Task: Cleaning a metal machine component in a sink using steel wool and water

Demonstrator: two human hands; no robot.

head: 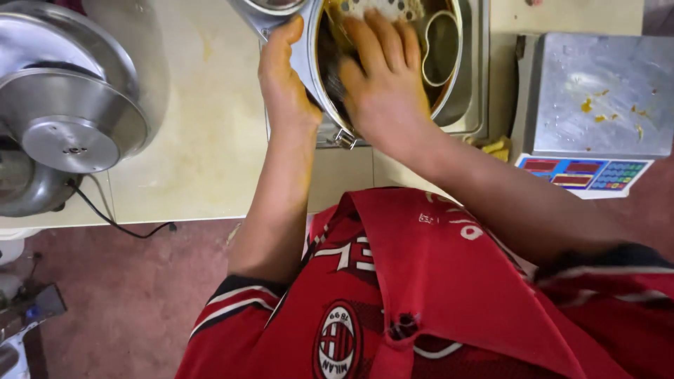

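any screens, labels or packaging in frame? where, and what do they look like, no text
Scale panel: right counter edge, below the steel weighing plate; a pale strip with two red display windows and a blue-green keypad.
Shirt badge: on the red shirt at bottom centre; an oval crest in red, black and white.
No packages or signs show by the hands, the left hand and the right hand, at the pot.
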